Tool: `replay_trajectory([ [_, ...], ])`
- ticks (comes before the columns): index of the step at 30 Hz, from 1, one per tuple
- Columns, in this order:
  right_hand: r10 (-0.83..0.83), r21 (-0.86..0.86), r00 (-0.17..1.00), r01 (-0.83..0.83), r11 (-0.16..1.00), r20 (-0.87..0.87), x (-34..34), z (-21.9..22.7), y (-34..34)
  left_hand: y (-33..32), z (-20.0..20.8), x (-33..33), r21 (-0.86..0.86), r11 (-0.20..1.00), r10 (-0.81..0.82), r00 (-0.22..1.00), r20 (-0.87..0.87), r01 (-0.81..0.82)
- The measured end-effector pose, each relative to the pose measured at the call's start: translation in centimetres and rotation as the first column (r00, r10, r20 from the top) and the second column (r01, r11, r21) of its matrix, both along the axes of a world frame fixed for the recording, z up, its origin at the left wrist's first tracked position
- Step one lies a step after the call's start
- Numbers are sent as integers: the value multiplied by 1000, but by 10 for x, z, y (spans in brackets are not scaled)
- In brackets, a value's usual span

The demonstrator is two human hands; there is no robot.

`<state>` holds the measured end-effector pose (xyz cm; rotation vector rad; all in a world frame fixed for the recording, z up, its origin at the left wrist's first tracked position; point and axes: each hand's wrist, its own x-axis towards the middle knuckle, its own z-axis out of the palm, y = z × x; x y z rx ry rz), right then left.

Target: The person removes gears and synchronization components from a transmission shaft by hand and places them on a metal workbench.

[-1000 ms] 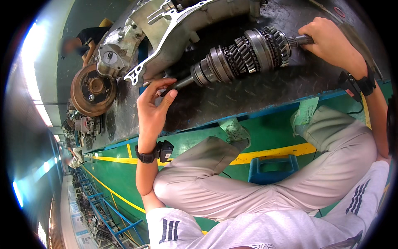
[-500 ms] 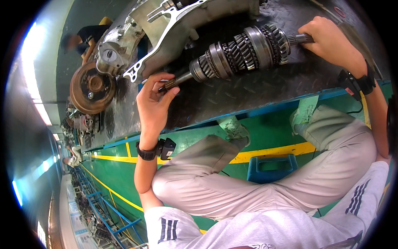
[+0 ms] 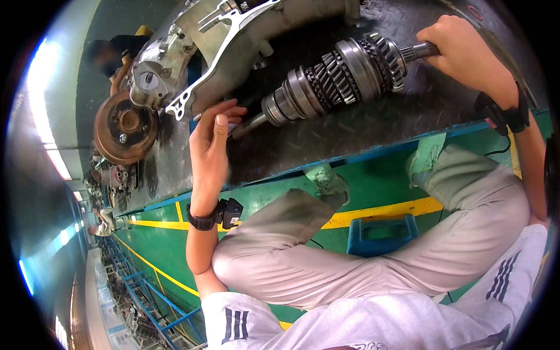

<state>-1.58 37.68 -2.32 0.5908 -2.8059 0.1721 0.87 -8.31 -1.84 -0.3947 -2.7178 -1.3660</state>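
Observation:
A gear shaft (image 3: 335, 79), a steel shaft stacked with helical gears and rings, lies slanted over the dark workbench (image 3: 280, 154). My right hand (image 3: 458, 52) is wrapped round its splined right end. At the thin left end is my left hand (image 3: 211, 137), its fingers stretched out and its thumb raised off the shaft. Whether those fingers still touch the shaft tip cannot be made out. Just beyond my left hand lies a cast metal gearbox housing (image 3: 227, 81) with a bright flange edge.
Left of the housing stands a rusty brake drum (image 3: 105, 125), with more machine parts (image 3: 116, 176) beyond it. A person (image 3: 111, 55) is at the far left. Under the bench, a blue plastic case (image 3: 382, 234) sits on the green floor (image 3: 268, 198).
My left thumb and fingers have opened from their pinch on the shaft's left end. That end has swung slightly toward me. My right hand has kept its grip.

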Motion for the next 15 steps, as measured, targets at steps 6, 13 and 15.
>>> replay_trajectory([
  [6, 2, 13, 1000, -2, 1000, -15, -1, -5, 0, -2, -5, 7, 8, 999, -47, 999, 14, 47],
  [13, 50, -56, 996, -55, 997, -80, -1, -10, 3, -6, -4, 6, 21, 999, -39, 997, 66, 37],
  [15, 40, -40, 999, -41, 998, -36, -4, -9, 6, -2, -3, 7, 73, 996, -48, 999, 11, 47],
])
